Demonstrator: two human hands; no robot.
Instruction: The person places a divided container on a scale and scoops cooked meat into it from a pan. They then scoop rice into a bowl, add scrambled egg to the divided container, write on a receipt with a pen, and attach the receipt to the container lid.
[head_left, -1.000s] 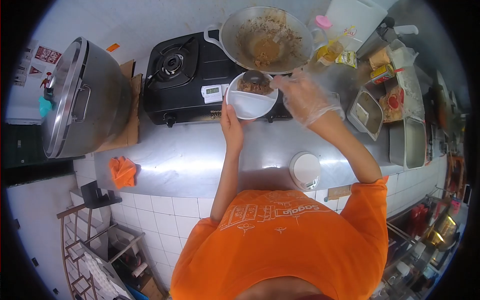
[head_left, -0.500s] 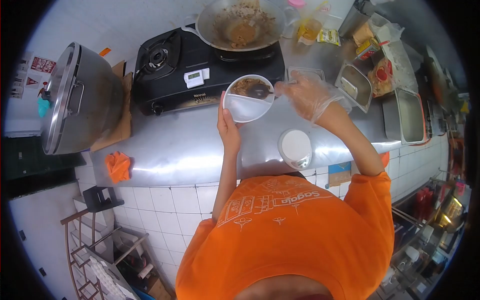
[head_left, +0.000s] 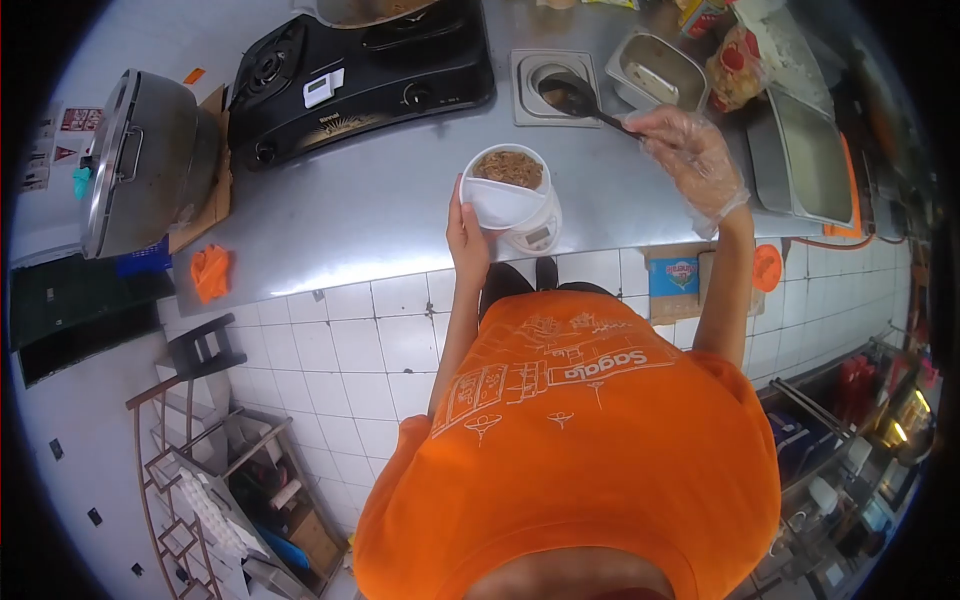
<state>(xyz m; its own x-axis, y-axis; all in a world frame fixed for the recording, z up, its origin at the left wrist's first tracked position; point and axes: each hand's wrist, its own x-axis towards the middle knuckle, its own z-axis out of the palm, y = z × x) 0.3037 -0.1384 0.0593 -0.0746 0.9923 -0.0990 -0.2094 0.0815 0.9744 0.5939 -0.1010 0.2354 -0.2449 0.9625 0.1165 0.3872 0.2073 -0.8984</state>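
My left hand [head_left: 468, 243] is closed on the side of a white divided bowl [head_left: 505, 207]. Brown shredded food [head_left: 508, 168] fills the bowl's far compartment, while the near one shows bare white. Behind the bowl, partly covered by it, is a white kitchen scale [head_left: 540, 237]; I cannot tell whether the two touch. In a clear plastic glove, my right hand [head_left: 690, 160] grips the handle of a black ladle [head_left: 572, 97]. The ladle's bowl is over the opening of a small square steel container [head_left: 522, 106].
A black gas stove [head_left: 400, 85] stands at the back left, with part of a wok [head_left: 365, 10] on it. Steel trays [head_left: 655, 88] and a food bag [head_left: 738, 68] are at the right. A large lidded pot [head_left: 150, 165] and an orange cloth [head_left: 210, 272] lie left.
The ladle has left the white bowl and moved right, over the small steel container. The bowl has come nearer to me, over the scale. My view has shifted, and the wok is mostly out of frame.
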